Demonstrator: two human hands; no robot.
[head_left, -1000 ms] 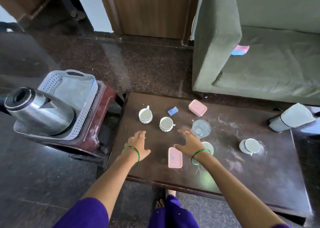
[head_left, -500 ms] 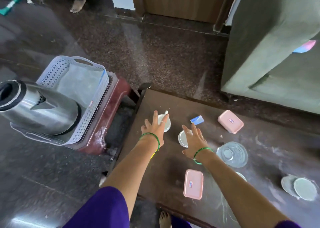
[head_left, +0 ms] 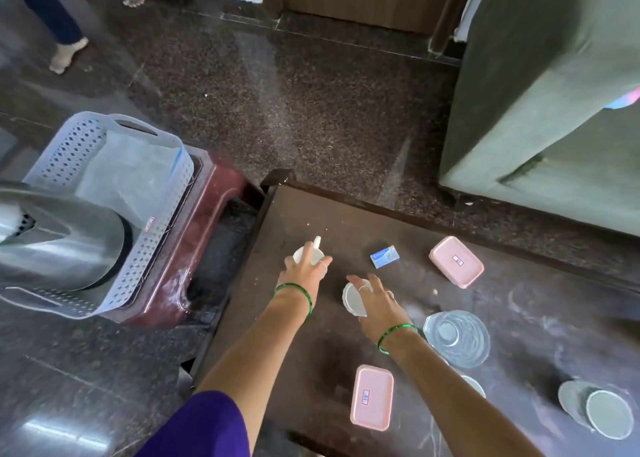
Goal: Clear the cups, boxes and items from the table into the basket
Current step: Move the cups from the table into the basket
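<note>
While both hands reach over the near-left part of the dark table [head_left: 519, 318], each one settles on a small white cup. The left hand [head_left: 304, 269] lies over the far cup [head_left: 308, 254], its fingers [head_left: 323, 260] draped across the rim and starting to curl, with the cup's handle poking out beyond them. The right hand [head_left: 375, 304] hovers over the near cup [head_left: 353, 299], its fingers [head_left: 363, 285] spread wide and not yet closed on it.

These cups look like glazed ceramic: light, rigid, smooth enough to slip, and likely to chip if knocked together or dropped. A hold round the rim from above, or a pinch on the handle, seems safest, and they want setting down gently in the perforated basket [head_left: 69, 151] on the stool to the left, where a steel kettle [head_left: 59, 245] already takes up the near end.

Also waiting on the table are two pink lidded boxes [head_left: 455, 260] [head_left: 372, 396], probably light plastic and easy to lift by their long sides, a small blue packet [head_left: 384, 256], a clear glass [head_left: 457, 337] that is fragile and slick, and another cup [head_left: 604, 411] at the right.
</note>
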